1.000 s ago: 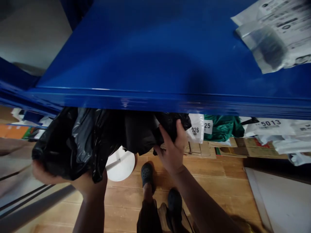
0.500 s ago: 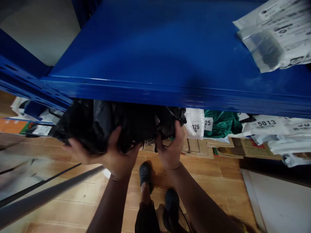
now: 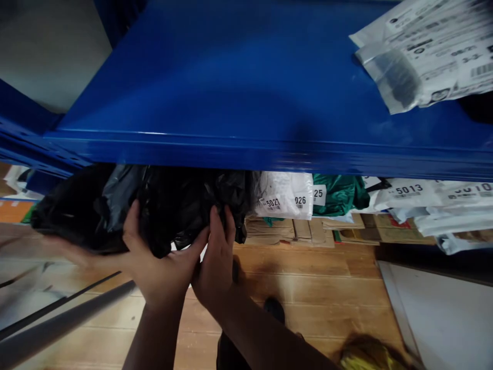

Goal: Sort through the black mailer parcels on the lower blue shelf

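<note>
Glossy black plastic-bag bundle [image 3: 181, 203], nine o'clock, under blue metal shelf [image 3: 215, 72]: left hand [image 3: 154, 272] splayed against it; right hand [image 3: 215, 264], shifted to seven o'clock, touching, grip unclear. White plastic parcel labelled 5027 [image 3: 275, 191], three o'clock, now uncovered.

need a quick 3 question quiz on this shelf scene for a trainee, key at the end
1. True or false: the left hand and right hand both touch the black plastic bundle.
2. Where is the green bag?
A) Left of the black plastic bundle in the picture
B) Right of the black plastic bundle in the picture
C) On top of the bundle
3. Fill in: the large digits on the white label nearest the bundle read ____.

Key: 1 true; 2 B; 3 5027
</note>
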`<state>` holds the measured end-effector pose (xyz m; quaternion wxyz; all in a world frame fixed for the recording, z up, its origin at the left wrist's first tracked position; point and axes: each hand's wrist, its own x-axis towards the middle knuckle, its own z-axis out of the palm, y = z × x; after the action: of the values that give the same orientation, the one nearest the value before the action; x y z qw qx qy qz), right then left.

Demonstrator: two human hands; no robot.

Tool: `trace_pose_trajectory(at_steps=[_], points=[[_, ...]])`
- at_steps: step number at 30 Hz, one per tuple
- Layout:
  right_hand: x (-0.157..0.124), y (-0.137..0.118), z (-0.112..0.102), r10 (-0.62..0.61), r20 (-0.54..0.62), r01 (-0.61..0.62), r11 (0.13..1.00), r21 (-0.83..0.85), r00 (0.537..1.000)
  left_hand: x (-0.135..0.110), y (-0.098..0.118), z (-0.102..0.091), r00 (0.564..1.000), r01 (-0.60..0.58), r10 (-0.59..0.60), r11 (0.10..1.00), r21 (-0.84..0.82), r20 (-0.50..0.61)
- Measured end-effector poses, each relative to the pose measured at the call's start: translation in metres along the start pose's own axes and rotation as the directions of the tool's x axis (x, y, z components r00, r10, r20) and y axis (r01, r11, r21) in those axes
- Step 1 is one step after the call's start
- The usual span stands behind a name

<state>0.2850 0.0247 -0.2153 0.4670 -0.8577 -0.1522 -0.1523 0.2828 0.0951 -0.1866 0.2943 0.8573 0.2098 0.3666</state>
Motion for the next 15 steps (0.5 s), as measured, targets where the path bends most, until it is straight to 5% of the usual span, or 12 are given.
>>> trace_pose_trajectory(at_steps=[5, 10, 15], points=[[0.004, 0.037, -0.028, -0.134, -0.003, 0.133, 0.988, -0.081, 0.991, 0.008, 0.008, 0.012, 0.996, 0.009, -0.009, 1.000, -0.005, -0.089], [0.018, 0.086, -0.056, -0.024, -0.100, -0.031, 0.859, -0.511, 0.995, 0.014, 0.001, 0.010, 0.994, -0.040, 0.034, 0.997, -0.059, -0.101], [0.017, 0.098, -0.069, -0.002, -0.156, -0.078, 0.860, -0.505, 0.988, 0.013, -0.002, 0.004, 0.998, -0.027, 0.025, 0.998, -0.052, -0.057]])
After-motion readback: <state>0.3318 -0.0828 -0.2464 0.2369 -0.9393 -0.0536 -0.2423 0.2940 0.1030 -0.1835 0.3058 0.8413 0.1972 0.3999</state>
